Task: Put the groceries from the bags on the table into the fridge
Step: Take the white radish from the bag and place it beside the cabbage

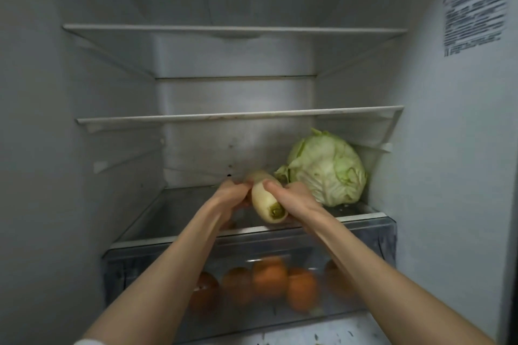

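Both hands reach into the open fridge (42, 120) and grasp a white radish (267, 200) between them. The left hand (234, 194) curls its fingers round the radish's left side; the right hand (294, 197) wraps it from the right, thumb on top. The radish is held just above the bottom shelf (173, 213), its cut green stem end pointing near. A cabbage (328, 168) sits on that shelf just right of the radish, against the right wall. Below, a clear drawer (364, 235) holds oranges (269, 274). Two shelves (235, 116) stand above, and a blurred label (473, 5) is stuck on the right wall.
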